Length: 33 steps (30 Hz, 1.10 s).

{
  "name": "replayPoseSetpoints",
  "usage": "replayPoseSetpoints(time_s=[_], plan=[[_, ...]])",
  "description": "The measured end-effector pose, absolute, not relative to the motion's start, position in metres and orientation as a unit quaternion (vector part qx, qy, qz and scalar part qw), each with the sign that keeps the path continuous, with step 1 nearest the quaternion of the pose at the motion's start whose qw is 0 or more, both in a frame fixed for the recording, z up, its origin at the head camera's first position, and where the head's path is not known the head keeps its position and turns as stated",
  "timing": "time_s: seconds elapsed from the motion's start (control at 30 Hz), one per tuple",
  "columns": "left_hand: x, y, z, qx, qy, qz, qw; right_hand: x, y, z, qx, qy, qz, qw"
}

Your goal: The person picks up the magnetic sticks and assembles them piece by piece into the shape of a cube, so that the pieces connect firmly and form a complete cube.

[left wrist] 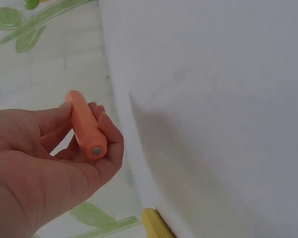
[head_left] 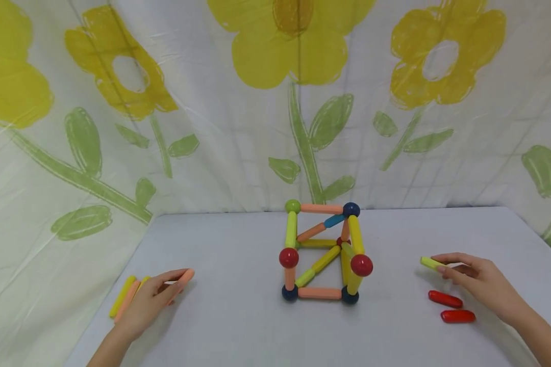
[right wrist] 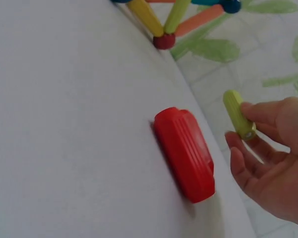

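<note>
My left hand [head_left: 148, 304] pinches an orange magnetic rod [left wrist: 85, 124] between thumb and fingers; a round metal end shows in the left wrist view. On the right side, my right hand [head_left: 484, 283] holds a short yellow-green magnetic rod [right wrist: 239, 114] by its end, above the table. Between the hands stands a cube-like frame [head_left: 320, 293] of coloured rods joined by balls, with diagonal rods across its back and bottom. Two red rods [head_left: 457, 316] lie just below the right hand.
Beside the left hand, partly hidden by it, lie yellow rods [head_left: 122, 296] and an orange rod [head_left: 127, 302]. A white table [head_left: 239, 331] carries everything. Behind it hangs a curtain [head_left: 239, 148] printed with yellow flowers.
</note>
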<state>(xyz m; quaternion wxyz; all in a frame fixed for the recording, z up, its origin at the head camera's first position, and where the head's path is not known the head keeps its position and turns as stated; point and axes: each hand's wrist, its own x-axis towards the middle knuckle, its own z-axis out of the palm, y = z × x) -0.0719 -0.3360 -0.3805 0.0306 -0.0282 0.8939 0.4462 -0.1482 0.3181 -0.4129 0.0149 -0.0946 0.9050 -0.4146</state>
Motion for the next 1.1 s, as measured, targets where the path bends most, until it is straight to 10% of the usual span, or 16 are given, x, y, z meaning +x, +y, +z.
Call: replayPoseSetpoints(time_s=[1.1], plan=[[-0.104,-0.192,-0.302,0.12,0.795,0.594,-0.034,-0.142,0.203,-0.317,-0.269,0.835,-0.469,-0.107]])
